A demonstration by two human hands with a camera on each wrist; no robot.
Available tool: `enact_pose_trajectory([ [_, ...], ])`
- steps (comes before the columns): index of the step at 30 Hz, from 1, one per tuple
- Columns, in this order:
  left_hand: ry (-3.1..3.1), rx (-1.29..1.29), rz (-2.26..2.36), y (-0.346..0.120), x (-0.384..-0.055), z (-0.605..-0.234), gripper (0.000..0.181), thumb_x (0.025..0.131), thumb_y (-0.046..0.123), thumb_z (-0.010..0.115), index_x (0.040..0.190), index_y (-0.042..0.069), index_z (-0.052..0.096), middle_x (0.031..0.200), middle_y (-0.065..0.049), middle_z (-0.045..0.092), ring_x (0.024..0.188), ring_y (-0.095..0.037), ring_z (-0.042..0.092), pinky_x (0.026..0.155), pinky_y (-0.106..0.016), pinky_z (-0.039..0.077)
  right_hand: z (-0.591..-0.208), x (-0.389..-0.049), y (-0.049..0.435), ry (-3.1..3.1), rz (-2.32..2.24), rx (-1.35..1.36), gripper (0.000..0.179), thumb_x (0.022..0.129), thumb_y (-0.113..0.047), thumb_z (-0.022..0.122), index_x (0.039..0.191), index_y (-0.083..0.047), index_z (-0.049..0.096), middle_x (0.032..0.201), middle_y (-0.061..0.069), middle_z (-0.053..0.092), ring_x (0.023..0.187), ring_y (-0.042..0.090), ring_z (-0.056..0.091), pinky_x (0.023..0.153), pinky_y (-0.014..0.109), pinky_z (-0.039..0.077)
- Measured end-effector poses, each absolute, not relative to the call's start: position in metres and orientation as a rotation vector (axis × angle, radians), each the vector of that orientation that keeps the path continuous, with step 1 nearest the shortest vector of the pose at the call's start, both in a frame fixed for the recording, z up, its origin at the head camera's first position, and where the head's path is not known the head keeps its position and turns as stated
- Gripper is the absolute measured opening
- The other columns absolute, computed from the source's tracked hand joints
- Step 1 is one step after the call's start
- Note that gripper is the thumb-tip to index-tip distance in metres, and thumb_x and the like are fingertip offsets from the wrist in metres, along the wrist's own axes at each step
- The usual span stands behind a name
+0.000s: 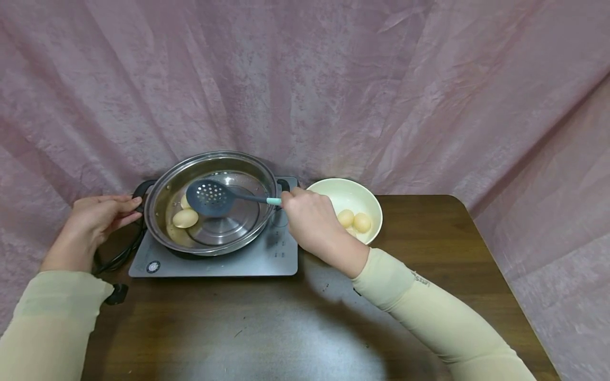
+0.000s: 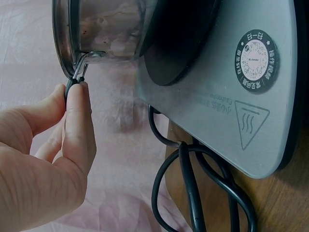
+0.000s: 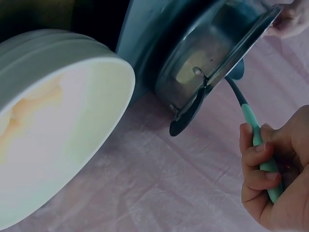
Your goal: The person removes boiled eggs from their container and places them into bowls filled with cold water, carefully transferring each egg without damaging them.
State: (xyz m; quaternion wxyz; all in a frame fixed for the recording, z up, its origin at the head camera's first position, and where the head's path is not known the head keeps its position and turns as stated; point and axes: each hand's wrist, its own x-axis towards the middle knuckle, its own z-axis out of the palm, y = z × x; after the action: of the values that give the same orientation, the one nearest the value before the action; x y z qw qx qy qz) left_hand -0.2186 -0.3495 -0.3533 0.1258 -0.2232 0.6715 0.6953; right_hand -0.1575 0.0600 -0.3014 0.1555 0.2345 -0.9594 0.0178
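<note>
A stainless steel pot (image 1: pixel 224 248) sits over the cooktop, with two pale yellow, egg-shaped pieces (image 1: pixel 185 218) at the left of its inside. My left hand (image 1: pixel 102 216) pinches the pot's black left handle (image 1: pixel 143 193) between thumb and fingers. In my right hand (image 1: pixel 314 217) is the mint-green handle (image 3: pixel 252 123) of a skimmer, fingers curled round it. The skimmer's dark, holed head (image 1: pixel 209 197) is over the pot, partly covering one piece. Nothing shows on its holes. Right of the pot, a cream bowl (image 1: pixel 340 188) holds several similar round pieces (image 1: pixel 362 222).
The flat silver cooktop (image 1: pixel 214 269) lies on a brown wooden table (image 1: pixel 429 227). Black cables (image 2: pixel 190 188) loop beside its left edge, and a black plug-like piece (image 1: pixel 117 294) lies near my left sleeve. A pink curtain (image 1: pixel 305 95) hangs close behind.
</note>
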Motion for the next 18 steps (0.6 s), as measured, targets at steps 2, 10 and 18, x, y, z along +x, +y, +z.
enact_pose_trajectory([
  [2, 1.957, -0.647, 2.027, -0.350, -0.219, -0.353, 0.018, 0.073, 0.009, 0.080, 0.079, 0.022, 0.069, 0.077, 0.009, 0.067, 0.076, -0.006, 0.069, 0.077, -0.024, 0.061, -0.302, -0.157, 0.058, -2.736, 0.040, 0.680, 0.009, 0.075, -0.004, 0.061, 0.080, -0.012, 0.061, 0.073, 0.001, 0.058, 0.061, 0.019, 0.058, 0.040, 0.034, 0.048],
  [10, 1.930, -0.652, 2.044, -0.350, -0.219, -0.353, 0.018, 0.073, 0.008, 0.080, 0.078, 0.021, 0.069, 0.077, 0.008, 0.067, 0.076, -0.006, 0.070, 0.076, -0.024, 0.061, -0.302, -0.155, 0.049, -2.767, 0.013, 0.683, 0.008, 0.077, -0.008, 0.063, 0.083, -0.013, 0.062, 0.075, 0.000, 0.058, 0.061, 0.018, 0.058, 0.041, 0.033, 0.048],
  [18, 1.950, -0.653, 2.021, -0.348, -0.220, -0.351, 0.019, 0.072, 0.010, 0.081, 0.079, 0.022, 0.068, 0.077, 0.010, 0.067, 0.078, -0.005, 0.069, 0.079, -0.024, 0.060, -0.300, -0.150, 0.048, -2.799, 0.030, 0.701, 0.010, 0.075, -0.011, 0.066, 0.083, -0.016, 0.063, 0.074, -0.003, 0.059, 0.060, 0.015, 0.058, 0.041, 0.032, 0.048],
])
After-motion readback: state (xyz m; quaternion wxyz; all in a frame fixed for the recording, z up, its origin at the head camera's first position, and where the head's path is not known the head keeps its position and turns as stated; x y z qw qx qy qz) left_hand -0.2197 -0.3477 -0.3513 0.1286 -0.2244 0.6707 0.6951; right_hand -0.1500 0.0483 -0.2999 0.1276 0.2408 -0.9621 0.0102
